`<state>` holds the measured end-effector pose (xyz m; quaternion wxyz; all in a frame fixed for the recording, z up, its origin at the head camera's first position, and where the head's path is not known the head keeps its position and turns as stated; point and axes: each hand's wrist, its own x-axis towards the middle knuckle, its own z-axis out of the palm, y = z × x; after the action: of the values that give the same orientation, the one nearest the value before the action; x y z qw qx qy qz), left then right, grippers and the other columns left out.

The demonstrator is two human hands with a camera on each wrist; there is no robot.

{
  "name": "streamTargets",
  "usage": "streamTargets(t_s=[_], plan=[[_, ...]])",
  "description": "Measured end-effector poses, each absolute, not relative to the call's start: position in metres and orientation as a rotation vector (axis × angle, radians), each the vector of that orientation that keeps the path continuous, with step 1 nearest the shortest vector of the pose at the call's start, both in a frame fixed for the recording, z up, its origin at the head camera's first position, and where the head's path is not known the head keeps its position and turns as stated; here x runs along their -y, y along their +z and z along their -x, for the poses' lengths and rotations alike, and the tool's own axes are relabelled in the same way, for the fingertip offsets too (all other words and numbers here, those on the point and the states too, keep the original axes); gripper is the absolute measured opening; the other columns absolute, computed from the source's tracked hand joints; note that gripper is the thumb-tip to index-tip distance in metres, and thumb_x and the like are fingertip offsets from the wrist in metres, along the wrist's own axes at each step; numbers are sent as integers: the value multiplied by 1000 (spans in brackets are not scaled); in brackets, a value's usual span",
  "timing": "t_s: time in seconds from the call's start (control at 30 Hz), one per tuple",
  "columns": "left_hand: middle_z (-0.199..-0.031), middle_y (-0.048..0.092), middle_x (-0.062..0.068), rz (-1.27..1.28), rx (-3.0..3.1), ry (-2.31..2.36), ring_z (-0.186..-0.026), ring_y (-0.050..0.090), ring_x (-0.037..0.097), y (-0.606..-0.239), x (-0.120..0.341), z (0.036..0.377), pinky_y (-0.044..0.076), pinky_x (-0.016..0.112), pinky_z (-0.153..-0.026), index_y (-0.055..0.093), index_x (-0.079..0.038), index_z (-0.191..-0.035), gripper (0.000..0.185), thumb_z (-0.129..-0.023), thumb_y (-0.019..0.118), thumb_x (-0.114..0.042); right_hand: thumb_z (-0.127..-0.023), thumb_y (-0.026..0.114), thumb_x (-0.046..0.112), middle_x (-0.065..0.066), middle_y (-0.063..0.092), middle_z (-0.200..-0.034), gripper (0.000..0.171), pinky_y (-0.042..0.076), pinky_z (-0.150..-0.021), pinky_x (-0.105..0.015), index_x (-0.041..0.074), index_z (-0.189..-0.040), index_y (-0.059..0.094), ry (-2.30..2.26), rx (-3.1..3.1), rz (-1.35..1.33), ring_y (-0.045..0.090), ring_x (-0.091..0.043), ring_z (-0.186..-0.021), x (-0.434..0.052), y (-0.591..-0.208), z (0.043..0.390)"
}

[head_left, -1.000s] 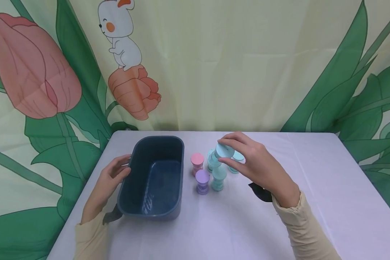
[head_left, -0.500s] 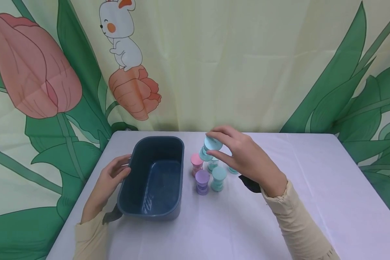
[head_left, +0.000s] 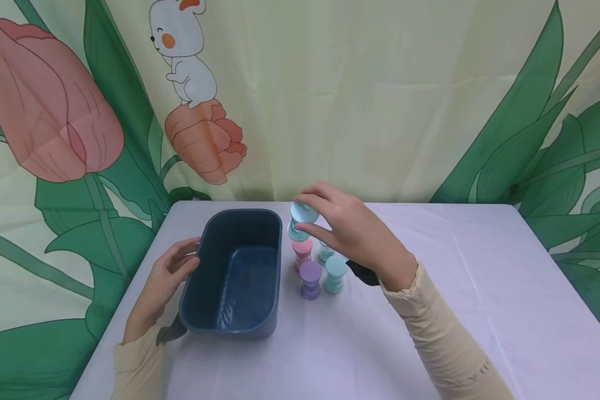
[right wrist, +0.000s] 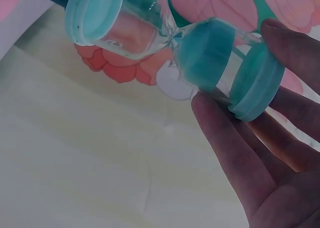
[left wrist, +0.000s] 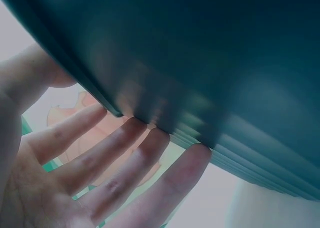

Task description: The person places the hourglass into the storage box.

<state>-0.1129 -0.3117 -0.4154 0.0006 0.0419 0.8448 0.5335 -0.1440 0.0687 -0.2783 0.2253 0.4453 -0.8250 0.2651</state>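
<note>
My right hand [head_left: 347,230] pinches a teal-capped hourglass [right wrist: 207,52] by one end, thumb and fingers round the cap. It is held tilted in the air, just right of the dark blue bin [head_left: 250,283]. Teal sand fills part of the bulb nearer the hand. My left hand [head_left: 165,275] rests against the bin's left side; in the left wrist view its extended fingers [left wrist: 185,173] touch the outer wall by the rim. Below the right hand stand a pink hourglass [head_left: 302,248], a purple hourglass [head_left: 310,273] and a teal hourglass [head_left: 335,268]. Another teal hourglass [head_left: 325,254] is partly hidden.
A white-covered table [head_left: 430,311] bears the bin and the hourglasses. Right behind its far edge hangs a curtain [head_left: 355,111] printed with tulips, leaves and a rabbit on a carrot. The bin's inside shows only bare floor and walls.
My right hand has carried the held teal hourglass leftward and a little up, from above the other teal ones to beside the bin's far right rim. My left hand stays at the bin.
</note>
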Motion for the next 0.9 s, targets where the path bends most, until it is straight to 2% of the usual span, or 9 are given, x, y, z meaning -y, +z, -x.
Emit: streamTargets(t_s=[0.9], plan=[[-144, 50, 15, -160, -2632, 1705, -115, 54, -4, -413, 310, 112, 50, 18, -86, 42, -13, -149, 50, -102, 56, -28, -87, 78, 18, -8, 62, -114, 39, 53, -86, -27, 1, -121, 66, 687, 2344, -1314, 63, -17, -96, -18, -276, 172]])
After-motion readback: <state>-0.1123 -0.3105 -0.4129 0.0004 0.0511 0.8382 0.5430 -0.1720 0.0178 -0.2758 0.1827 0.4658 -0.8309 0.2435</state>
